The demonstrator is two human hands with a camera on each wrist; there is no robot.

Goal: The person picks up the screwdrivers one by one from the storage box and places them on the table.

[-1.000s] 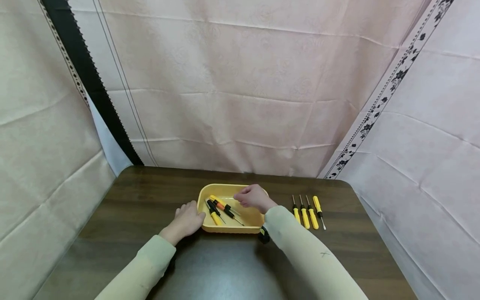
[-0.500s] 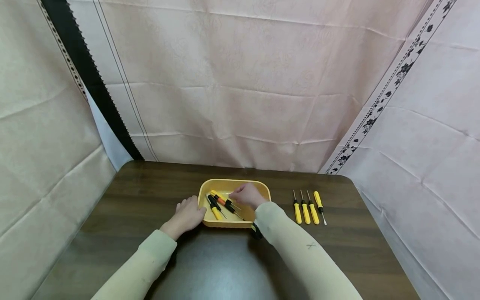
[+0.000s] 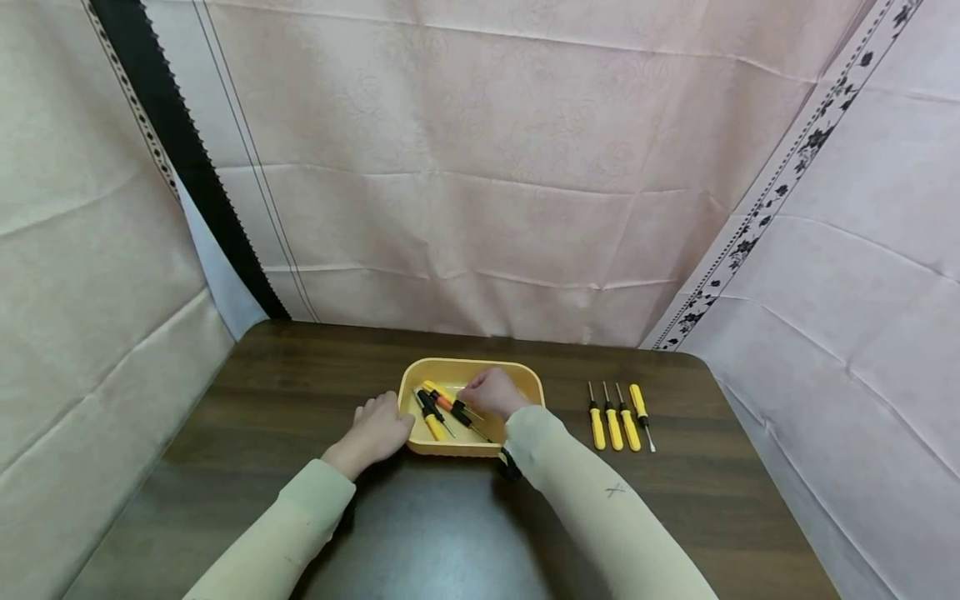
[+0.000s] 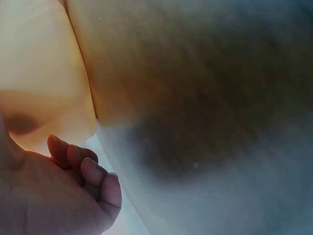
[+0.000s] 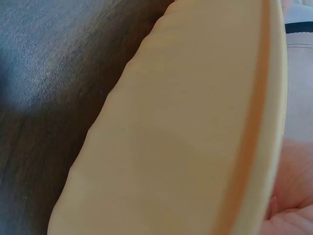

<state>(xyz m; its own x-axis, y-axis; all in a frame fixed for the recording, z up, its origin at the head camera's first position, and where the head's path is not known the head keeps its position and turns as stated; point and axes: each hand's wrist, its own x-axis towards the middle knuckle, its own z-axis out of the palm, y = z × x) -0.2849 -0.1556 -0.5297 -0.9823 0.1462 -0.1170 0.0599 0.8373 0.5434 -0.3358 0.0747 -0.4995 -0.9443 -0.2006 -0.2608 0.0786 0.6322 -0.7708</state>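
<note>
Yellow tray (image 3: 450, 448) sits lower centre of the head view on the dark wood table (image 3: 300, 367), jumble of screwdrivers (image 3: 443, 402) in its left half, row of four screwdrivers (image 3: 614, 429) off to its right. Left hand (image 3: 375, 429) grips the tray's left end, fingers curled along the outer wall, thumb at the rim. Right hand (image 3: 493, 392) is over the tray's right half, fingers bent near the jumble; can't tell if they pinch anything.

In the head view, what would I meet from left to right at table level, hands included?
Left hand → right hand → tray's right rim → three screwdrivers pointing away → fourth screwdriver pointing nearer.
</note>
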